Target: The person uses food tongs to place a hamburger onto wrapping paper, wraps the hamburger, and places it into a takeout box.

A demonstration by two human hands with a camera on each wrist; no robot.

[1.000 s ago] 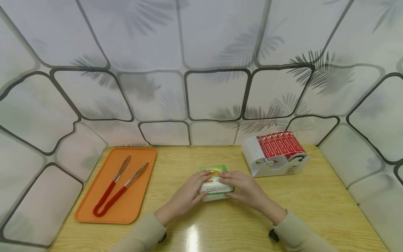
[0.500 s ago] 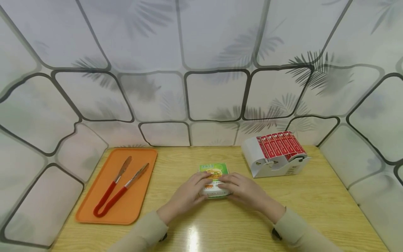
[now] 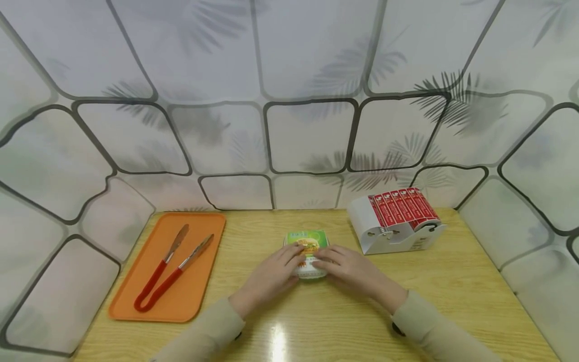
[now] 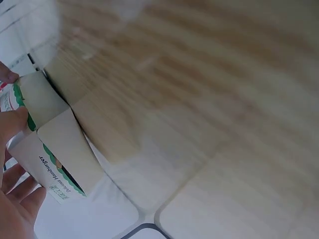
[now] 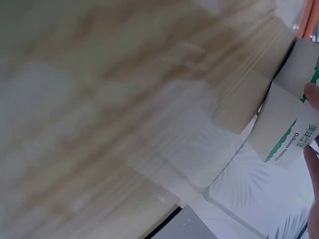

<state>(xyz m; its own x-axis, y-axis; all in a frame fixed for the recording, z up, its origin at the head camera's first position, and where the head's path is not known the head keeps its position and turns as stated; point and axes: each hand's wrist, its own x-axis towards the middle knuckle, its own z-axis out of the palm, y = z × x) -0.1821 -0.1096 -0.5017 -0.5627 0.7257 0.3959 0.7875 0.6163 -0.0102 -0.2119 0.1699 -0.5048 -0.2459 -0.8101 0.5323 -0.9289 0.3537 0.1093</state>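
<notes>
A paper hamburger box (image 3: 312,239), with a burger picture on green above and white below, sits in the middle of the table. My left hand (image 3: 273,271) holds its left side and my right hand (image 3: 350,266) its right, fingertips on the printed top. In the left wrist view, the left thumb (image 4: 12,122) presses at the green scalloped edge, the other fingers bent against a side panel reading "Delicious Hamburger". Beside that panel's green edge runs a narrow dark strip. The right wrist view shows the right thumb (image 5: 313,94) at the box's edge too.
At the left lies an orange tray (image 3: 122,301) with red-handled tongs (image 3: 158,281) on it. A white holder (image 3: 366,221) with several red and white folded cartons (image 3: 402,206) stands back right. A patterned wall covering (image 3: 312,136) encloses the wooden table (image 3: 344,327).
The box has moved slightly away from me and its top has tipped to show more of the green burger print. Both hands have moved along with it, staying at its sides.
</notes>
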